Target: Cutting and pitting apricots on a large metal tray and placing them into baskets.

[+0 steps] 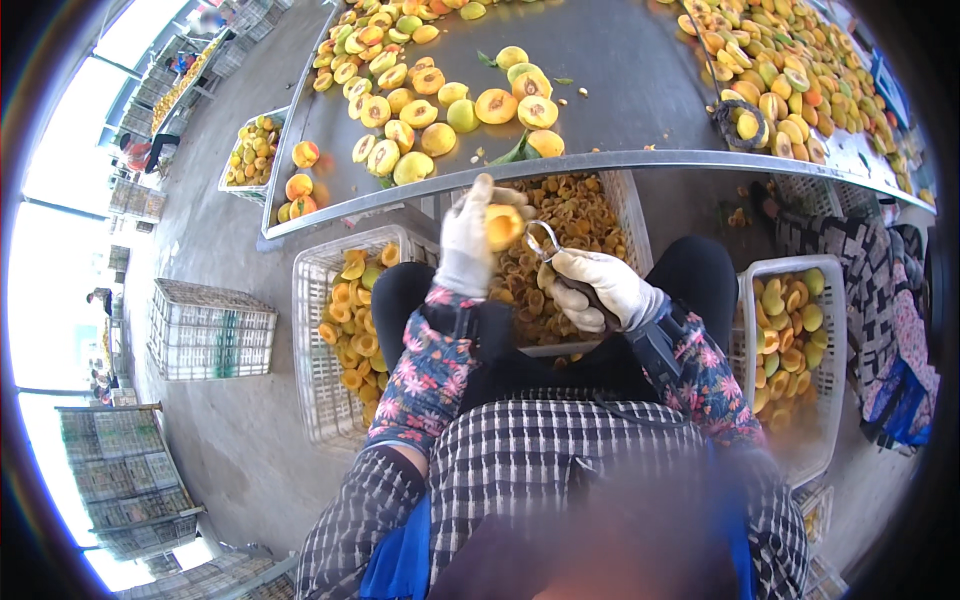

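My gloved left hand [463, 243] is closed round a yellow peach half [503, 228], its cut side turned toward my right hand. In my gloved right hand [605, 285] is a pitting tool with a thin metal loop [541, 238]; the fingers wrap its handle, which is mostly hidden. The loop is close beside the peach half; I cannot tell whether they touch. Below both hands, between my knees, a crate [628, 215] holds many brown-orange pits or scraps. Halved peaches [497, 106] lie cut side up on the metal table just beyond my hands.
The metal table [620, 90] has a raised front edge. Peaches heap up at its right [790, 70]. White crates of peach halves stand at my left [303, 340] and right [838, 340]. Stacked crates [212, 330] are farther left. A person in patterned clothing [850, 260] sits at right.
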Demonstrator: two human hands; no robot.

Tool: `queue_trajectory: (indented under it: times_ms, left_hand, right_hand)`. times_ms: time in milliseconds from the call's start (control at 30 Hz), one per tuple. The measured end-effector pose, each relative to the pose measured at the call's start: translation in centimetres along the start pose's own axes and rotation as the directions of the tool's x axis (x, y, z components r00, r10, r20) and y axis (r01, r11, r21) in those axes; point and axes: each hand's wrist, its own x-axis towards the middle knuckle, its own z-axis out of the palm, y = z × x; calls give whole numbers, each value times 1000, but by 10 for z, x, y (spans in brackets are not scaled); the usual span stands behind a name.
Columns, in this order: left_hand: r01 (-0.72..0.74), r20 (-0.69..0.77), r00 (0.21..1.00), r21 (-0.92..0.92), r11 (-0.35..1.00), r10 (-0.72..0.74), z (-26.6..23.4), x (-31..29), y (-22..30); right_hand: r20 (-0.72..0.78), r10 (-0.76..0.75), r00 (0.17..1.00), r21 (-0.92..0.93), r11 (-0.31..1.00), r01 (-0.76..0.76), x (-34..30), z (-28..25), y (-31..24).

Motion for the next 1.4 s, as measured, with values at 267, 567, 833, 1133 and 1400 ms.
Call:
queue_trajectory:
  times_ms: [267,567,833,1133,1400]
  left_hand:
    - [0,245,801,913,-409,546,-91,-1,101]
    - [-395,382,914,915,82,137,47,98,22]
    - [-216,215,976,976,-8,-35,59,129,15]
    - [263,310,943,-464,846,-123,23,46,36]
    - [117,85,992,-317,941,-95,17,10,-16]
  right_hand:
    - [-344,-367,864,-937,82,-339,-3,-12,-5]
    - [-334,-464,820,-941,215,-262,1,-10,-10]
    - [-291,-521,803,-956,191,-223,5,-16,-8]
    - [-179,-674,717,-940,333,78,4,-16,-1]
    - [43,-781,623,-998,-11,55,18,1,5]
